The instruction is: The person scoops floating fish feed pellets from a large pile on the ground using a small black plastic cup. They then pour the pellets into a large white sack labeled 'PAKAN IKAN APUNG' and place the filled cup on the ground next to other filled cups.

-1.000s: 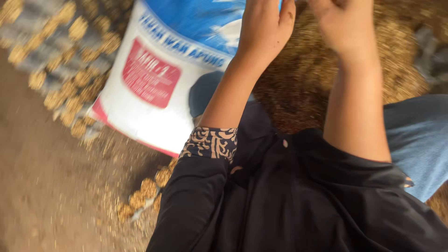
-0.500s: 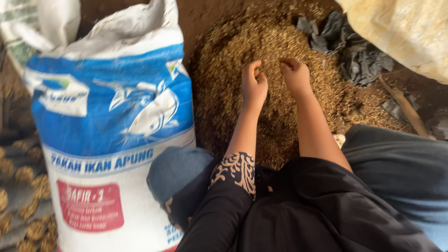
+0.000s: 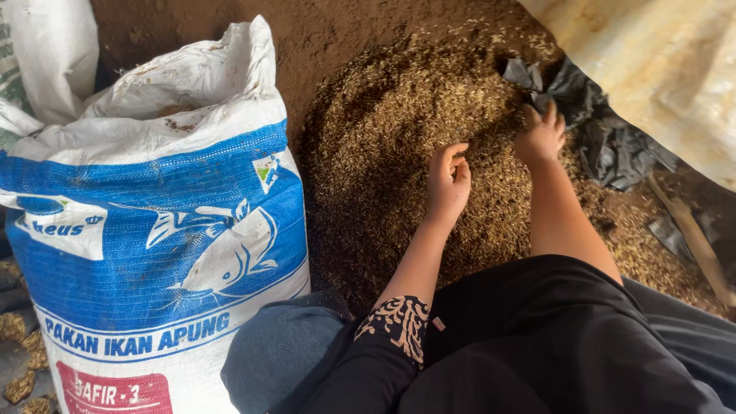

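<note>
A heap of brown grain husks (image 3: pixel 399 138) lies on the dirt floor in front of me. My left hand (image 3: pixel 448 178) rests on the heap with its fingers curled into the husks. My right hand (image 3: pixel 541 136) reaches further out, fingers spread on the husks beside a crumpled dark plastic sheet (image 3: pixel 590 123). Whether either hand has husks inside it is unclear. To my left stands a full white and blue woven sack (image 3: pixel 153 230) with a fish picture, its top open.
A pale yellowish sack (image 3: pixel 659 69) leans in at the upper right. A wooden stick (image 3: pixel 694 241) lies at the right on the husks. Another white sack (image 3: pixel 54 54) is at the upper left. My knees in blue cloth (image 3: pixel 284 353) sit low in view.
The view has swung up from the sack to the husk heap. Both hands have moved apart, the right one reaching farther toward the dark plastic.
</note>
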`<state>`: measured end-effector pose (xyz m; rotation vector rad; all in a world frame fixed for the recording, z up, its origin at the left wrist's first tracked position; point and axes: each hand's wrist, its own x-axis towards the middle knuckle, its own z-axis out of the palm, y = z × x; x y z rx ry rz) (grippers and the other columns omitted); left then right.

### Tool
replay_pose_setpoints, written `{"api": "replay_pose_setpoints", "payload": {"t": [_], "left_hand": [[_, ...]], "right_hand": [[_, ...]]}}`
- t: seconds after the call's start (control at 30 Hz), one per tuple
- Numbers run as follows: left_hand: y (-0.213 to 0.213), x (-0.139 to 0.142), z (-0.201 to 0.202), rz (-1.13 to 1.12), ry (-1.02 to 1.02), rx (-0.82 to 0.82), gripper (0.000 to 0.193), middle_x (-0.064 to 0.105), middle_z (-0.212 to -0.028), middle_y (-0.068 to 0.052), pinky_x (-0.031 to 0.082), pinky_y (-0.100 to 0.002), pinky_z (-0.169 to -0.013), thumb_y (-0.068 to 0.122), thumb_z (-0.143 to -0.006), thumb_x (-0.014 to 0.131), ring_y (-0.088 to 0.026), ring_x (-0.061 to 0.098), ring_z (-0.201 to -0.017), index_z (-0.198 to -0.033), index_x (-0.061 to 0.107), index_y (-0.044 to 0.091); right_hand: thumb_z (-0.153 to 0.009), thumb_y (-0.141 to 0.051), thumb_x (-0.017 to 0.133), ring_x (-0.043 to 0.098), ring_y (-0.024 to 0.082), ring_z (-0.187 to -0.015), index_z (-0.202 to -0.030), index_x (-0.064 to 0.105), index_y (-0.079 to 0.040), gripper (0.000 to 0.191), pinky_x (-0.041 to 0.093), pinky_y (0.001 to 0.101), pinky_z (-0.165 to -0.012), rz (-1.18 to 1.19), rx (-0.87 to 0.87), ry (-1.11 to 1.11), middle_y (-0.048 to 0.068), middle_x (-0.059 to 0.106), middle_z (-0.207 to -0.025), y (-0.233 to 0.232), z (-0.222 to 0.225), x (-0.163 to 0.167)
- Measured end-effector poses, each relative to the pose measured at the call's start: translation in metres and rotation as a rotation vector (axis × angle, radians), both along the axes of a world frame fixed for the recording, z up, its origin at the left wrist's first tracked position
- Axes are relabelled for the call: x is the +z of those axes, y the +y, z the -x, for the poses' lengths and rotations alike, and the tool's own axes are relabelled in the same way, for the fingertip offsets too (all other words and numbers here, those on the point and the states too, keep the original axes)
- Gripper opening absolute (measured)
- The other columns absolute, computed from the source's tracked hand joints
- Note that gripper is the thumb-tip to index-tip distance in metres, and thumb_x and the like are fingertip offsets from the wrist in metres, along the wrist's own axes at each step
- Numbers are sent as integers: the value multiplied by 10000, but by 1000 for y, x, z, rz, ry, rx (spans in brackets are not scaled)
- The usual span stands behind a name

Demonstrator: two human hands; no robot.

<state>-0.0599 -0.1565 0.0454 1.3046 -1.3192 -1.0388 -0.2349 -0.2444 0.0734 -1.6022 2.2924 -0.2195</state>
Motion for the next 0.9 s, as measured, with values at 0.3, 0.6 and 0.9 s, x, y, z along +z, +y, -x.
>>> {"api": "replay_pose_setpoints", "payload": {"t": [0.3,0.6,0.9], "left_hand": [[4,-27,-10,-131,19,-18,245,683,-1285,-99,600,-340,-948,139,-1028,594,-222,707,-1105,-1265,648,101],[45,2,-34,-475,482,-3,387,674,-1198,-110,594,-341,-819,333,-1026,611,-200,687,-958,-1294,583,56],[114,19,-97,-226,-176,187,223,770,-1014,-131,597,-374,-734,205,-974,674,-221,739,-838,-1104,726,31]], "right_hand": [[-1060,36,624,612,173,-1085,-1287,722,-77,272,466,310,-948,843,-249,-1089,75,724,-1248,17,32,-36],[-945,30,536,646,182,-993,-1042,676,-187,277,548,318,-914,459,-291,-1673,30,696,-1031,142,-82,15],[-958,-22,437,598,227,-859,-926,580,-108,170,525,404,-820,132,-157,-1747,59,663,-914,204,-124,5]]}}
